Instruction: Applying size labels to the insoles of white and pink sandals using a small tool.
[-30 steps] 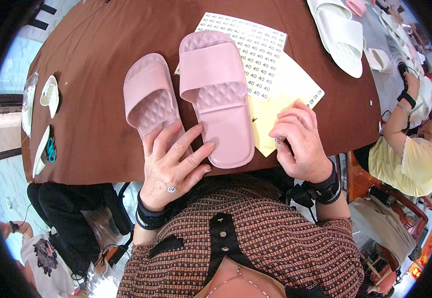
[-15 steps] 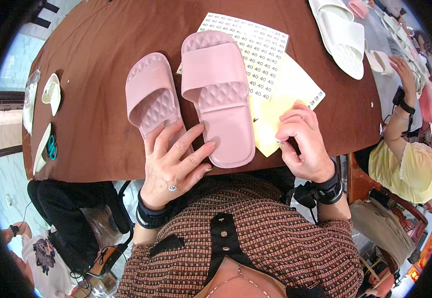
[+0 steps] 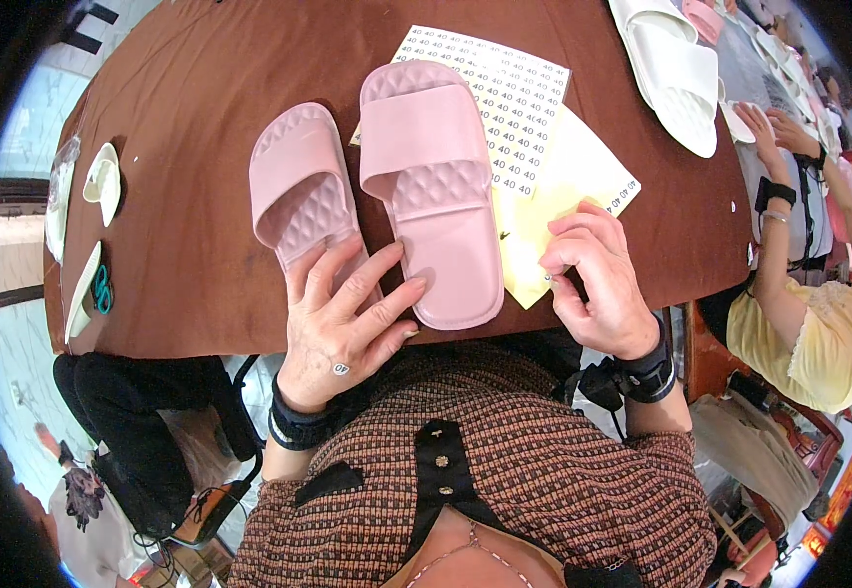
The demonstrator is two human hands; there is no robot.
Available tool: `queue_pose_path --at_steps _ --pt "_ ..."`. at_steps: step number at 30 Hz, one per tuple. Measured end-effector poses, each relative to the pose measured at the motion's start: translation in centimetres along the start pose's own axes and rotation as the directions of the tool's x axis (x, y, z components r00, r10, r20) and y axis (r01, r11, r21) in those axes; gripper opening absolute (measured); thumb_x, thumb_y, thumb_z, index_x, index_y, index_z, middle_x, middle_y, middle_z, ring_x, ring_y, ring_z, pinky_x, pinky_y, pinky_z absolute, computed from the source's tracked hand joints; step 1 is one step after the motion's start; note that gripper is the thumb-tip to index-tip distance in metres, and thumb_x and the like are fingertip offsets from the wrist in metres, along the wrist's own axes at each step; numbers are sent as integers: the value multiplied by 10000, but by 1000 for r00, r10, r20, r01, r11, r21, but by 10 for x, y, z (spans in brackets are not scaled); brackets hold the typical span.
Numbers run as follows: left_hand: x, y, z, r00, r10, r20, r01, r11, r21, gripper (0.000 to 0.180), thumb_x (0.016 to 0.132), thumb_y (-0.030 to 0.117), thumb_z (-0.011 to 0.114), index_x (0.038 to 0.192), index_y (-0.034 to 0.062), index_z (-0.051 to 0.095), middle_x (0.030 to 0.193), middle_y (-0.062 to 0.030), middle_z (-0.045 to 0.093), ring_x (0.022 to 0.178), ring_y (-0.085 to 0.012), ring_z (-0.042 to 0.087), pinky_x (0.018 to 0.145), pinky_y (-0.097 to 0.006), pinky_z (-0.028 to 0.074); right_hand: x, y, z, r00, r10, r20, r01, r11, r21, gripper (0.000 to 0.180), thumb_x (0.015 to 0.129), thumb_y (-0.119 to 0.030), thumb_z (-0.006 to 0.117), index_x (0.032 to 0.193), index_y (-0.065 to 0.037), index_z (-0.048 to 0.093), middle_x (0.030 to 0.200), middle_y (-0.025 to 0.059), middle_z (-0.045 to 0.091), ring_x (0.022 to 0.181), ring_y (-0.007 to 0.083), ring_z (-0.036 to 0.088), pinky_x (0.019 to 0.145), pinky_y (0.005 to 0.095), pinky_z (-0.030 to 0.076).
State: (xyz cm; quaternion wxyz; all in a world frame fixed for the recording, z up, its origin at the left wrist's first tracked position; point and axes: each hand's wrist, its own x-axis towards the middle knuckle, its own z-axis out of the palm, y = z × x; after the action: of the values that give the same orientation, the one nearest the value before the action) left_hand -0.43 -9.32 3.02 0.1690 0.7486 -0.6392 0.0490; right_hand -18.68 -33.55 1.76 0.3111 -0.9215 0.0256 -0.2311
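Two pink slippers lie side by side in front of me, a left one (image 3: 293,162) and a right one (image 3: 424,137). Across their heel ends rests my left hand (image 3: 340,318), fingers spread, touching both. A small round white sticker (image 3: 340,369) clings to the back of that hand. My right hand (image 3: 597,284) is closed in a pinch, thumb against forefinger, with a tiny sticker (image 3: 548,278) at the tips. Beneath and beside it lies a yellow backing sheet (image 3: 522,245), mostly stripped. A white sheet of printed stickers (image 3: 519,122) lies partly under the right slipper.
White slippers (image 3: 676,88) sit at the far right of the brown-covered table (image 3: 191,245). Toward the left edge are pale shoe parts (image 3: 102,186) and teal-handled scissors (image 3: 102,289). A co-worker in a yellow top (image 3: 788,333) works at the right.
My two hands stay nearly in place; the right fingers shift slightly around the pinch. At the right, the co-worker's hands have moved, and a person's arm at lower left has shifted.
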Motion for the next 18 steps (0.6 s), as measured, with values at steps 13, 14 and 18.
queue_pose_path --at_steps 13,14,18 --pt "1 -2 1 1000 4 -17 -4 1000 -7 455 754 348 744 1188 220 701 1304 -57 624 1194 -336 516 1006 -498 365 -7 6 -1 992 95 -89 -70 964 255 315 711 138 586 944 -75 571 917 57 585 1045 292 575 1034 452 394" --pt "1 -2 2 1000 2 -21 -2 1000 -4 455 754 348 744 1188 220 701 1304 -57 624 1194 -336 516 1006 -498 365 -8 7 -2 992 90 -88 -65 965 254 315 711 138 586 944 -75 571 917 57 585 1045 292 575 1034 452 394" --pt "0 -3 2 999 7 -37 -7 1000 -17 456 759 349 738 1196 224 697 1316 -49 616 1185 -335 519 1002 -497 371 -9 3 -2 987 135 -83 -103 945 310 315 719 139 571 956 -69 571 968 77 595 1089 299 555 1007 416 407"
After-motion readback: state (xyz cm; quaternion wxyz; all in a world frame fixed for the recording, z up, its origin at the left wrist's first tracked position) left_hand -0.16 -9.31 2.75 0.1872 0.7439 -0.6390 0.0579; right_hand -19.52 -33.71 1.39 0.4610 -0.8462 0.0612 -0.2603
